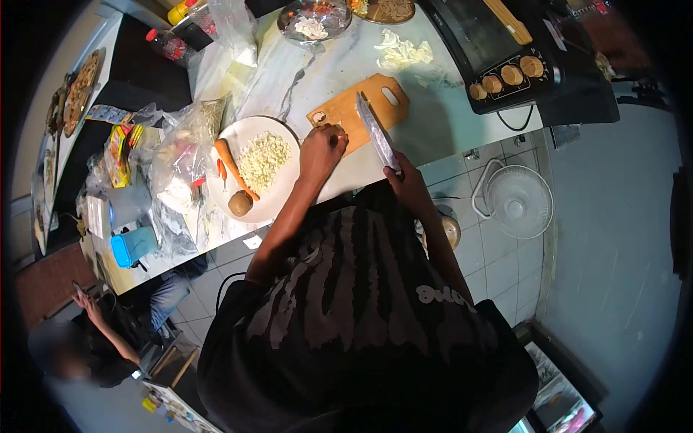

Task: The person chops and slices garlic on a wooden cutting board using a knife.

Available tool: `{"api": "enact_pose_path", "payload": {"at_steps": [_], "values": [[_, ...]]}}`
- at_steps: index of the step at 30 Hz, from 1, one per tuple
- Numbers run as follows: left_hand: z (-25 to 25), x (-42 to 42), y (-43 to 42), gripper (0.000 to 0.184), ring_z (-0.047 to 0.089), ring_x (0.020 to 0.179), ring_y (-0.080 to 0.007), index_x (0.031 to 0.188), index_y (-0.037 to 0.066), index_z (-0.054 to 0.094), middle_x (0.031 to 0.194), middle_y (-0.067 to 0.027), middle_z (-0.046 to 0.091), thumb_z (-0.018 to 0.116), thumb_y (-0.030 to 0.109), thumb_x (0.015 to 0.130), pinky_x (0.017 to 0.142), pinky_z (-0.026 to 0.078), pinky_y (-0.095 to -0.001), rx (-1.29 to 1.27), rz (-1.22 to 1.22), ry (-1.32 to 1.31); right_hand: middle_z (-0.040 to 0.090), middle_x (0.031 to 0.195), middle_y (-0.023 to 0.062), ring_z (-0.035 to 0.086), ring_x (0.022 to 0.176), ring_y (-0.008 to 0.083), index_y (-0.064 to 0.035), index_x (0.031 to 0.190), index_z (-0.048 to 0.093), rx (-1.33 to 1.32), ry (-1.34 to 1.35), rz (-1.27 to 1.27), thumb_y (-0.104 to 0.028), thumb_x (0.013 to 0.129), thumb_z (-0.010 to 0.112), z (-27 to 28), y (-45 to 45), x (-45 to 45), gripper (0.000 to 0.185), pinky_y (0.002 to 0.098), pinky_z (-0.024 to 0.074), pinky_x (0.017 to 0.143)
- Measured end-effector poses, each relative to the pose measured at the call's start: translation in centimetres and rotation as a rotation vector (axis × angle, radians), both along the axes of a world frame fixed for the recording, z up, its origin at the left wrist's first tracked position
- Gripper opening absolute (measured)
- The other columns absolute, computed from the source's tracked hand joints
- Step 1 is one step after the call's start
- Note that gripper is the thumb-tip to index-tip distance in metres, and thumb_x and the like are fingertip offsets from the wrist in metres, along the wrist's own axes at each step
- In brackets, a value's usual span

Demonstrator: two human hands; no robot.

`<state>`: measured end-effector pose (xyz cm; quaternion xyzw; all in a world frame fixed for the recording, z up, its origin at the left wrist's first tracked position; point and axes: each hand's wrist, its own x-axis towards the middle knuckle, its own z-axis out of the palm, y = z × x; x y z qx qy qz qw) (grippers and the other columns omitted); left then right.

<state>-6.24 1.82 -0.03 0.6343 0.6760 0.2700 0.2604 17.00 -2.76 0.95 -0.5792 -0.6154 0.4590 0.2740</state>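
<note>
My right hand [406,182] grips a large kitchen knife [375,132] by its handle, the blade slanting up and left over the wooden cutting board [382,108]. At the board's left end, my left hand [323,149] is closed with curled fingers, and whatever they hold is hidden. Just beyond those fingertips lies a small round pale piece with a brown centre [318,117]. Left of this hand stands a large white plate [278,206]. It carries a heap of chopped pale pieces [263,160], carrots [232,162], small red chillies [221,169] and a round brown vegetable [240,203].
Plastic bags [180,155] crowd the counter's left side, near a blue-lidded container [133,247]. Behind the board are a metal plate of food [315,22] and pale leafy scraps [403,54]. A black oven [498,58] stands right. A seated person [108,335] is lower left.
</note>
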Motion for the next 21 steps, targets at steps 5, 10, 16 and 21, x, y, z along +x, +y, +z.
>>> {"api": "enact_pose_path", "payload": {"at_steps": [5, 10, 16, 21], "values": [[0.0, -0.1, -0.2, 0.02, 0.071, 0.075, -0.0293, 0.097, 0.003, 0.075, 0.087, -0.0148, 0.073, 0.074, 0.02, 0.086, 0.071, 0.055, -0.0376, 0.05, 0.005, -0.111, 0.068, 0.097, 0.0164, 0.061, 0.078, 0.019, -0.007, 0.143, 0.049, -0.112, -0.035, -0.002, -0.023, 0.098, 0.062, 2.1, -0.5, -1.0, 0.049, 0.0365, 0.0498, 0.076], [-0.1, -0.7, -0.4, 0.023, 0.068, 0.079, -0.0288, 0.1, 0.003, 0.075, 0.087, -0.0151, 0.072, 0.075, 0.02, 0.085, 0.074, 0.054, -0.0383, 0.118, -0.007, 0.015, 0.066, 0.094, 0.0148, 0.057, 0.074, 0.0192, -0.0083, 0.147, 0.045, -0.056, -0.044, -0.001, -0.023, 0.097, 0.063, -0.3, -1.6, -1.3, 0.054, 0.0356, 0.0482, 0.074], [0.0, -1.0, -0.8, 0.023, 0.066, 0.081, -0.0301, 0.101, 0.003, 0.075, 0.084, -0.0141, 0.07, 0.074, 0.021, 0.087, 0.076, 0.053, -0.0409, 0.079, 0.007, -0.107, 0.063, 0.094, 0.0124, 0.049, 0.068, 0.0173, -0.0125, 0.155, 0.036, -0.007, -0.041, 0.057, -0.016, 0.095, 0.063, -0.1, -2.2, -2.2, 0.066, 0.0323, 0.0462, 0.07], [0.0, -1.0, -0.3, 0.022, 0.064, 0.083, -0.028, 0.104, 0.005, 0.074, 0.083, -0.0125, 0.068, 0.073, 0.019, 0.087, 0.077, 0.052, -0.0393, 0.19, -0.152, -0.035, 0.063, 0.098, 0.0217, 0.055, 0.069, 0.0245, -0.013, 0.156, 0.036, 0.024, -0.046, 0.047, -0.01, 0.092, 0.064, -0.3, -2.2, -3.0, 0.07, 0.0393, 0.0495, 0.071]]}}
